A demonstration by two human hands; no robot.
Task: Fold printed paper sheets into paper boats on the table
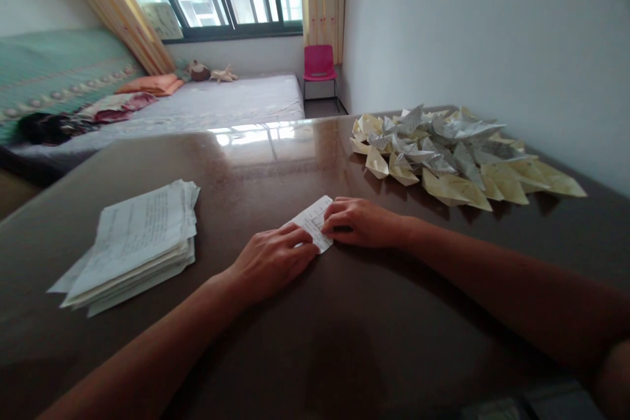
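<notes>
A small folded sheet of written-on paper (314,218) lies on the dark glossy table (344,328). My left hand (270,259) lies on its near left part, fingers together and curled, pressing it down. My right hand (361,222) presses the paper's right edge with bent fingers. Most of the paper is hidden under both hands; only its far corner and near tip show.
A stack of loose written sheets (138,239) lies at the left of the table. A heap of folded paper shapes (453,157) sits at the back right by the white wall. Beyond the table stand a bed (197,105) and a pink chair (319,65).
</notes>
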